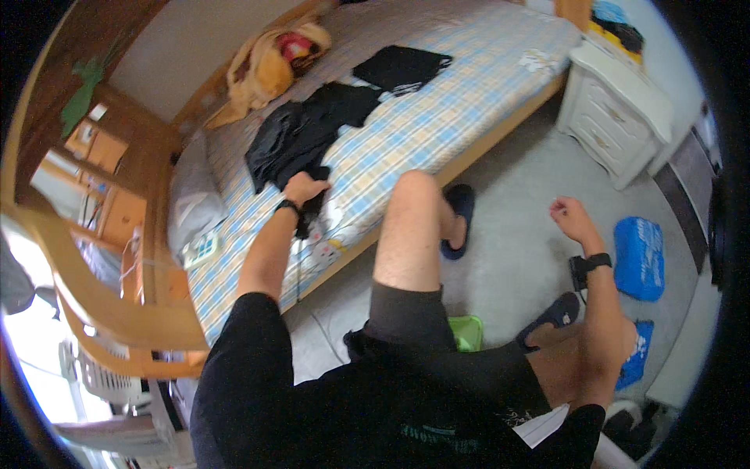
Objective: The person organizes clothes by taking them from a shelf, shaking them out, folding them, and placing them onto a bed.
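Crumpled black clothing [316, 126] lies on the plaid bed sheet [404, 146]. My left hand [303, 189], with a black band at the wrist, grips its near end beside the bed's edge. A dark strip of the cloth hangs under that hand, with a thin cord below it. Farther along the bed, a black garment [401, 67] lies flat in a squared shape with white marks at one edge. Away from the bed, over the grey floor, my right hand [569, 218] is raised with its fingers partly curled and nothing visible in it. A black device is strapped to that wrist.
A white nightstand [612, 111] stands right of the bed. Blue packages [640, 258] and a green plastic container [467, 333] are on the floor. An orange-tan blanket [263, 70] and a grey pillow [196, 199] lie on the bed. A wooden bed frame [117, 316] curves at left.
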A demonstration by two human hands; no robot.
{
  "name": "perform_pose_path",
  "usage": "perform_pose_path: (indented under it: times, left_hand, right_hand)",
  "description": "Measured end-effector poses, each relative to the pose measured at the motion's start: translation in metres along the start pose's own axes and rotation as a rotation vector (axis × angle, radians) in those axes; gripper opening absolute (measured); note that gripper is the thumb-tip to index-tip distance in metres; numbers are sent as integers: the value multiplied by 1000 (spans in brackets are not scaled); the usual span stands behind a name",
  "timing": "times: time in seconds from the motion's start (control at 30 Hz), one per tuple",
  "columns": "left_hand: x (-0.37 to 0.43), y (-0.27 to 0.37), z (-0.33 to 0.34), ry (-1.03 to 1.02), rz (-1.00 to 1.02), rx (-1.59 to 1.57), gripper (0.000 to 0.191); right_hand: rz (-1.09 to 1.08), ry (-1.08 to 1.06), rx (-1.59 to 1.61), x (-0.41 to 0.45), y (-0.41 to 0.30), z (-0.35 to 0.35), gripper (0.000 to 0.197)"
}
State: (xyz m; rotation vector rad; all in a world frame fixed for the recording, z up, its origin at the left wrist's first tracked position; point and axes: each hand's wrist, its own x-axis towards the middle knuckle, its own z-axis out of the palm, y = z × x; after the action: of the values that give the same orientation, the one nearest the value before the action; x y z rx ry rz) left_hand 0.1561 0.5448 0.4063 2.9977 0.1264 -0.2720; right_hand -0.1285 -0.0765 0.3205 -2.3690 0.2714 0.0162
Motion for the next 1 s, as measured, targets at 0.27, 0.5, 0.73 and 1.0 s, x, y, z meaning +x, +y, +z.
perform_pose_path:
  times: [0.27, 0.5, 0.73, 1.0]
  left_hand:
    - [-57, 129, -96, 305, 551, 221, 70]
    - [-137, 353, -95, 309, 1157, -40, 71]
    - [-184, 452, 4, 122, 1082, -347, 71]
    - [-185, 476, 59, -84, 1117, -610, 75]
  right_hand:
    - [-26, 14, -146, 10, -51, -43, 18]
    - [-127, 9, 81, 4, -91, -39, 24]
    - [-246, 247, 779, 2, -90, -3, 82]
    - [144, 206, 1332, -11, -85, -23, 75]
